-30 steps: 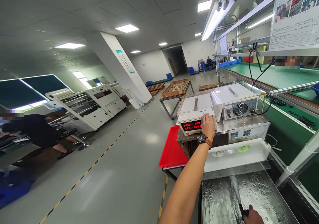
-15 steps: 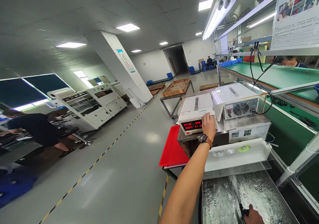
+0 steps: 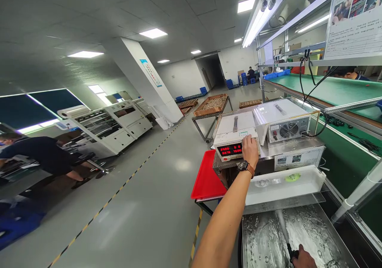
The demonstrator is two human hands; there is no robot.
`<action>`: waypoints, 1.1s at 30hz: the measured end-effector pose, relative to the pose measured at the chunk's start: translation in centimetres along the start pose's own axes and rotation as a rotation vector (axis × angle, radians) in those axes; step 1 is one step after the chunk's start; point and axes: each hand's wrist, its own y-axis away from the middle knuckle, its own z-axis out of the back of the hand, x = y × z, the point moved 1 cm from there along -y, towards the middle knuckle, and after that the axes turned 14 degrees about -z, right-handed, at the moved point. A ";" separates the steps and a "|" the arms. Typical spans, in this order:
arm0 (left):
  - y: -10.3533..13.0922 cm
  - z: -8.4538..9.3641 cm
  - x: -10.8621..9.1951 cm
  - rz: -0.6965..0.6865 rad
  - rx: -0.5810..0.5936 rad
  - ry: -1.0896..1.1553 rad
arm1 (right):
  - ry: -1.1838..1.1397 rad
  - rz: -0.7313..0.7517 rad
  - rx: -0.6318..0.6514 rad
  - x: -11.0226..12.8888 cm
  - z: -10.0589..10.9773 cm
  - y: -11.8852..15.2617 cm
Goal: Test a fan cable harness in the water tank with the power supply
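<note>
My left hand (image 3: pixel 250 150), with a watch (image 3: pixel 245 166) on its wrist, is at the right end of the front panel of a white test instrument (image 3: pixel 227 124). Its fingers bend over the top front edge; whatever the thumb touches is hidden. Beside them glows a red digital display (image 3: pixel 229 149), its digits blurred. At the lower right, my right hand (image 3: pixel 304 257) is closed around a black spray nozzle (image 3: pixel 290 253), partly cut off by the frame. A white jet (image 3: pixel 282 224) shoots from it across the rippling water in a metal tank (image 3: pixel 259 244).
A white trough (image 3: pixel 283 192) stands behind the tank. Right of the instrument is a fan-cooled box (image 3: pixel 288 132). A red tray (image 3: pixel 205 178) lies at the left. Beyond is a rack of parts (image 3: pixel 211 104). Another person (image 3: pixel 41 152) bends over machinery at far left.
The red digits on the display have changed. Both hands keep nearly the same place and the jet still runs. The person at far left has shifted slightly.
</note>
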 end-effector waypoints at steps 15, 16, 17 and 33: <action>0.0 0.0 0.0 0.000 -0.004 0.027 | -0.017 0.019 0.000 -0.1 -0.2 0.0; 0.0 0.0 0.0 -0.002 -0.004 0.028 | -0.013 0.016 0.000 -0.1 -0.3 0.0; 0.0 0.1 0.0 -0.005 -0.004 0.028 | -0.012 0.014 0.000 -0.2 -0.4 -0.1; -0.3 1.0 -0.7 0.019 0.015 0.109 | 0.037 -0.067 0.000 1.8 4.0 3.4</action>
